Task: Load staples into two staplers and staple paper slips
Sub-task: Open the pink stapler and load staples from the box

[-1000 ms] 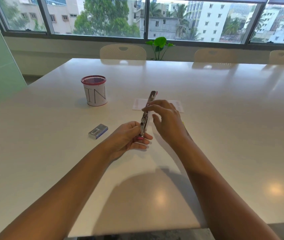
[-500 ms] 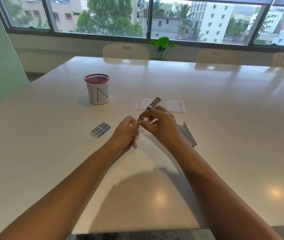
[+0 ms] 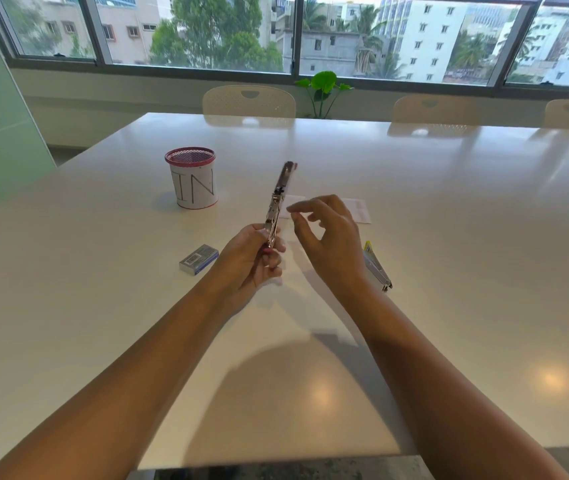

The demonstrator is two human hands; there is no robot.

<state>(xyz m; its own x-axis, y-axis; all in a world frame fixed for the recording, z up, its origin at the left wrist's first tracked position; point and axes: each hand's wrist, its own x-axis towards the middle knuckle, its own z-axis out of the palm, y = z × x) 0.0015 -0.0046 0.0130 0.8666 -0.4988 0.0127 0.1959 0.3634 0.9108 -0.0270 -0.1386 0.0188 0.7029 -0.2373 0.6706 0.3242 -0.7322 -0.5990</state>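
Note:
My left hand (image 3: 253,258) grips the lower end of a metal stapler (image 3: 277,202) that is swung fully open and points up and away from me. My right hand (image 3: 328,237) hovers just right of it, fingers loosely spread, holding nothing that I can see. A second stapler (image 3: 376,268) with a yellow tip lies on the table behind my right wrist. A small blue-and-grey staple box (image 3: 198,259) lies left of my left hand. White paper slips (image 3: 359,210) lie flat beyond my right hand, partly hidden by it.
A red mesh cup (image 3: 193,178) wrapped in paper marked "IN" stands at the back left of the white table (image 3: 103,306). Chairs (image 3: 249,100) and a green plant (image 3: 324,88) line the far edge under the window.
Half a second ago both hands met at the stapler's lower end, which lay low. Now the left hand holds it raised and steeper, and the right hand has drawn away to the right.

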